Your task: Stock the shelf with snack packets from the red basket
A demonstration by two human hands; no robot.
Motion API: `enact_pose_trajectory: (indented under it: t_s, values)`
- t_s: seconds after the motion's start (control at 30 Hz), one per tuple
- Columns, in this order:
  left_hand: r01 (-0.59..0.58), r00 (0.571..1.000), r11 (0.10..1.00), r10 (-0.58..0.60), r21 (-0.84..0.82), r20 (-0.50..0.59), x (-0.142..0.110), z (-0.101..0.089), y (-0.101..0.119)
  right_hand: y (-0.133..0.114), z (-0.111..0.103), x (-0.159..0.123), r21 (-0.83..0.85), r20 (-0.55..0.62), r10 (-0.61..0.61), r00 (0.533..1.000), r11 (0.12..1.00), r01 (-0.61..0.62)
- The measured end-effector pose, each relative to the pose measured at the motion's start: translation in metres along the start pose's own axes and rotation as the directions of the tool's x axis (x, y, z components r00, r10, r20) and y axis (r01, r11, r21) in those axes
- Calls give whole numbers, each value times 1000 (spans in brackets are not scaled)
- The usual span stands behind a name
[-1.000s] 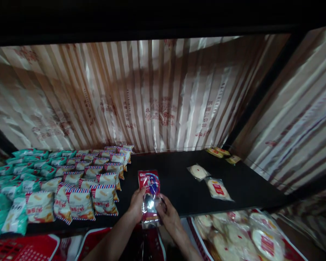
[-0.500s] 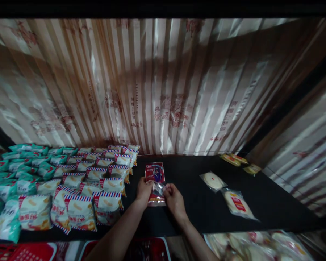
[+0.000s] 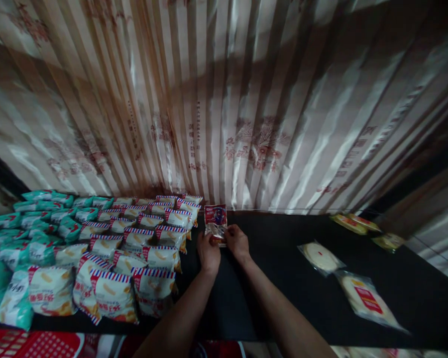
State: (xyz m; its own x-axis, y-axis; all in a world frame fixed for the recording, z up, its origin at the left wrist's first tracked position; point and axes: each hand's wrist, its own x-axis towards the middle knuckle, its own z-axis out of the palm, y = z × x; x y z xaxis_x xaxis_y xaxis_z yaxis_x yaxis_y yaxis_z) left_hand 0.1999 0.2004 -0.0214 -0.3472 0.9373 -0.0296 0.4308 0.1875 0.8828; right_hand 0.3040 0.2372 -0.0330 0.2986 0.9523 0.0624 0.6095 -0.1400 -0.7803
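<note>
"Where is the packet?"

"The red packet (image 3: 215, 215) is at the back of the black shelf (image 3: 227, 303), near the curtain (image 3: 164, 114) and just beside the striped bags (image 3: 114, 296)."

"And the hands?"

"The left hand (image 3: 209, 253) pinches its lower left edge; the right hand (image 3: 236, 242) pinches the lower right. The fingers are bent, their undersides hidden."

"Heavy?"

"Probably light. The shine suggests slick film that could slide under a loose pinch, and the body looks thin and likely bendy."

"Fragile?"

"The pictures don't show what is inside, so that can't be told. A gentle squeeze seems wiser."

"Best hold?"

"Both side edges, low down, thumbs near the front. That should keep it from folding and leave the printed top uncovered."
</note>
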Motion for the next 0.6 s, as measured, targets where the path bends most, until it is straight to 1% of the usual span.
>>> enact_pose_trajectory:
  t_s: [0.07, 0.13, 0.2, 0.23, 0.27, 0.33, 0.37, 0.4, 0.43, 0.47, 0.53, 0.6]
  values:
    - [-26, 999, 998, 28, 49, -34, -2, 1, -4, -4, -1, 1, -62, 7, 21, 1000, 998, -20]
    - [-77, 995, 989, 83, 125, -48, -4, 2, -9, -9, -4, -2, -188, 14, 62, 998, 980, -58]
    - [-131, 989, 972, 142, 197, -43, -6, 3, -14, -15, -8, -5, -321, 14, 83, 996, 944, -75]
    - [-149, 986, 965, 161, 217, -38, -7, 4, -16, -18, -10, -7, -368, -3, 69, 998, 927, -65]
    - [-165, 984, 960, 177, 227, -35, -8, 4, -18, -21, -11, -8, -390, -33, 29, 999, 920, -40]
    - [-194, 977, 955, 208, 224, -39, -10, 4, -21, -28, -10, -9, -373, -109, -117, 987, 925, 69]
    - [-208, 974, 955, 222, 211, -46, -11, 4, -22, -32, -7, -9, -327, -133, -197, 971, 934, 145]
    - [-218, 971, 957, 232, 192, -52, -13, 3, -23, -36, -3, -9, -244, -136, -257, 957, 945, 219]
    - [-222, 970, 961, 235, 167, -59, -14, 2, -24, -40, 3, -8, -125, -111, -289, 951, 953, 275]
    - [-221, 971, 966, 231, 136, -65, -15, 1, -25, -44, 10, -8, 17, -65, -297, 953, 954, 299]
    - [-206, 975, 977, 210, 64, -76, -16, -3, -26, -52, 26, -6, 280, 48, -263, 963, 930, 240]
    - [-185, 978, 983, 184, -2, -96, -15, -7, -27, -59, 41, -4, 425, 103, -231, 968, 889, 167]
